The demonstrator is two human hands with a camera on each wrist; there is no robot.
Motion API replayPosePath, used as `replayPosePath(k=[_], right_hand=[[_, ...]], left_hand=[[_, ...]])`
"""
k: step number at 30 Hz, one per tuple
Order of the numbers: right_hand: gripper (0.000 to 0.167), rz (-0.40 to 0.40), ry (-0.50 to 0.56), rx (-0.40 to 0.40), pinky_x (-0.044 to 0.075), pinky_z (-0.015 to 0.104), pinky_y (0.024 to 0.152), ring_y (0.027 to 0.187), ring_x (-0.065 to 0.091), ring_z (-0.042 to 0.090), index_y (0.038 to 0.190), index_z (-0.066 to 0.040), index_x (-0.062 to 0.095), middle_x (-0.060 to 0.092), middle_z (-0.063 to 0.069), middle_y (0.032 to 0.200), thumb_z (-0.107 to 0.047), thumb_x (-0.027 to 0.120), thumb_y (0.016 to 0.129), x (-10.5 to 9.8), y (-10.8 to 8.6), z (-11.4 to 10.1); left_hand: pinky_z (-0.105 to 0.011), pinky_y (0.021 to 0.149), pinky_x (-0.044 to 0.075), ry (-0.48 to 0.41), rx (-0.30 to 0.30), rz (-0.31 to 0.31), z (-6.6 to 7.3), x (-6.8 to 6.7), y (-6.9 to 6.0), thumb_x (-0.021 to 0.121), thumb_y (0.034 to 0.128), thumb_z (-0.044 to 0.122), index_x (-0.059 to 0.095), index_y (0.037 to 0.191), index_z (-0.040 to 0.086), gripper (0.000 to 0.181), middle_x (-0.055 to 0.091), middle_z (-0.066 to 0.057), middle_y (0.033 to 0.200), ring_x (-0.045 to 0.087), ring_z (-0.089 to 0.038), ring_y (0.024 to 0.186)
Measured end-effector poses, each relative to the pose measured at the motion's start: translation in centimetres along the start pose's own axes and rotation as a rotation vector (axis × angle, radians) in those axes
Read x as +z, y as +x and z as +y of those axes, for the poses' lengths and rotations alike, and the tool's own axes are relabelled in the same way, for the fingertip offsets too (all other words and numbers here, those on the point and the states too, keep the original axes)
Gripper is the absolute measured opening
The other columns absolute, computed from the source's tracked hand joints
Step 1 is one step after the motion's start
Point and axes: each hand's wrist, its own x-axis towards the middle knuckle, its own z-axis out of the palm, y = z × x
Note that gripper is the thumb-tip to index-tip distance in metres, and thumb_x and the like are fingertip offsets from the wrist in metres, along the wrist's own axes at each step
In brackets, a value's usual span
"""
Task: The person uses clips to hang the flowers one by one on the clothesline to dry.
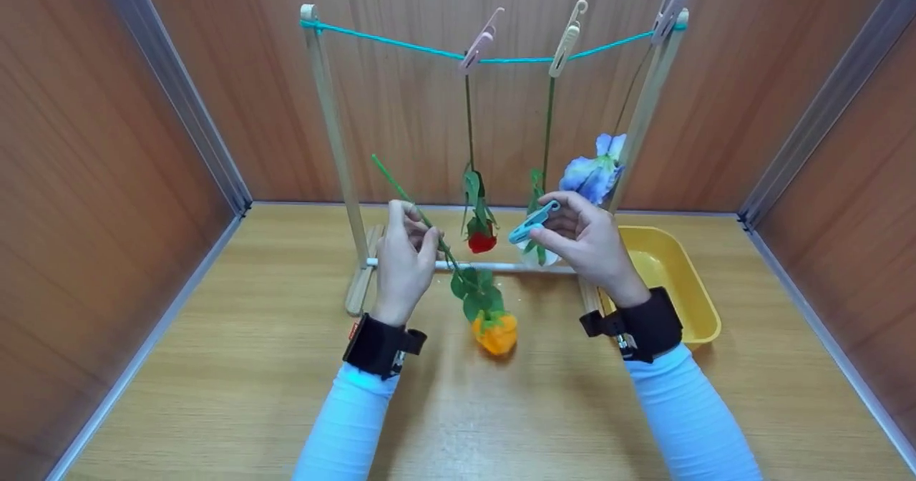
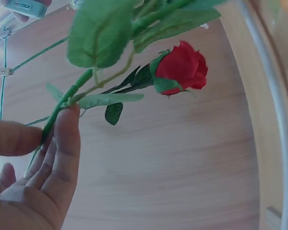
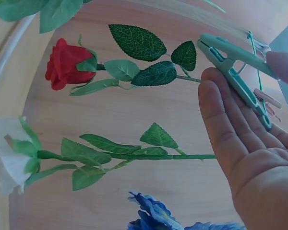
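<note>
In the head view my left hand (image 1: 404,263) pinches the green stem of an orange artificial flower (image 1: 495,332), whose bloom hangs down and toward me. The left wrist view shows thumb and fingers on that stem (image 2: 79,82). My right hand (image 1: 590,241) holds a light blue clothespin (image 1: 533,222) between thumb and fingers. Behind the hands a red rose (image 1: 481,237) hangs head down from a pink clothespin (image 1: 478,46). A white rose (image 3: 14,155), partly hidden by the right hand in the head view, hangs from a cream clothespin (image 1: 565,48).
A turquoise cord (image 1: 390,41) spans two wooden posts (image 1: 330,123). At its right end a pale pink clothespin (image 1: 671,12) holds a blue flower (image 1: 595,169). A white bar (image 1: 494,267) joins the posts low down. A yellow basin (image 1: 676,280) stands at the right.
</note>
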Motion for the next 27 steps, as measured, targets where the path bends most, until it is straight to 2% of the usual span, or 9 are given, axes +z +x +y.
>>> replayPosePath(k=[4, 7, 11, 14, 20, 24, 27], right_hand=[[0.036, 0.038, 0.025, 0.008, 0.057, 0.025, 0.089, 0.094, 0.072, 0.016, 0.126, 0.007, 0.06, 0.074, 0.02, 0.107, 0.005, 0.072, 0.092, 0.0, -0.6, 0.4], [0.037, 0.059, 0.038, 0.018, 0.057, 0.025, 0.089, 0.095, 0.072, 0.015, 0.126, 0.009, 0.06, 0.074, 0.02, 0.106, 0.006, 0.072, 0.092, 0.0, -1.1, 0.8], [0.037, 0.09, 0.048, 0.04, 0.057, 0.024, 0.089, 0.097, 0.071, 0.014, 0.126, 0.012, 0.059, 0.073, 0.021, 0.107, 0.008, 0.072, 0.091, 0.2, -1.8, 1.6], [0.038, 0.115, 0.06, 0.057, 0.057, 0.024, 0.089, 0.098, 0.071, 0.015, 0.126, 0.011, 0.06, 0.072, 0.021, 0.11, 0.009, 0.072, 0.09, 0.1, -2.3, 2.1], [0.037, 0.149, 0.061, 0.122, 0.058, 0.024, 0.087, 0.096, 0.07, 0.016, 0.127, 0.006, 0.061, 0.072, 0.02, 0.11, 0.007, 0.072, 0.091, -0.3, -3.3, 2.9], [0.037, 0.165, 0.036, 0.168, 0.057, 0.023, 0.089, 0.097, 0.069, 0.016, 0.128, 0.005, 0.061, 0.071, 0.021, 0.113, 0.004, 0.073, 0.093, -0.6, -4.1, 3.4], [0.038, 0.175, 0.035, 0.192, 0.056, 0.022, 0.089, 0.098, 0.068, 0.016, 0.129, 0.005, 0.061, 0.071, 0.021, 0.114, 0.003, 0.072, 0.093, -0.7, -4.6, 3.7]], left_hand=[[-0.03, 0.062, 0.061, -0.061, -0.044, 0.013, -0.7, 0.6, -1.1, 0.063, 0.0981, -0.006, 0.056, 0.118, -0.001, 0.022, 0.072, -0.018, 0.087, 0.073, -0.033, 0.069], [-0.035, 0.065, 0.062, -0.103, -0.081, 0.02, -1.4, 0.9, -1.9, 0.062, 0.0977, -0.007, 0.062, 0.113, -0.004, 0.016, 0.072, -0.02, 0.086, 0.074, -0.033, 0.071], [-0.036, 0.067, 0.062, -0.125, -0.136, 0.022, -2.3, 1.3, -2.9, 0.06, 0.0975, -0.009, 0.063, 0.108, -0.006, 0.011, 0.073, -0.023, 0.086, 0.075, -0.032, 0.071], [-0.029, 0.067, 0.062, -0.106, -0.179, 0.018, -2.7, 1.4, -3.6, 0.06, 0.0983, -0.007, 0.063, 0.11, -0.007, 0.012, 0.074, -0.021, 0.087, 0.075, -0.029, 0.071], [-0.029, 0.068, 0.062, -0.064, -0.269, -0.001, -3.4, 1.7, -4.7, 0.058, 0.097, -0.008, 0.061, 0.111, -0.008, 0.015, 0.074, -0.02, 0.088, 0.076, -0.03, 0.075], [-0.03, 0.064, 0.061, 0.014, -0.327, -0.03, -3.9, 1.8, -5.3, 0.057, 0.0952, -0.008, 0.062, 0.11, -0.008, 0.015, 0.074, -0.023, 0.089, 0.076, -0.028, 0.073], [-0.031, 0.059, 0.059, 0.101, -0.336, -0.064, -4.4, 1.9, -5.7, 0.057, 0.0935, -0.007, 0.062, 0.109, -0.009, 0.016, 0.075, -0.02, 0.085, 0.075, -0.025, 0.069]])
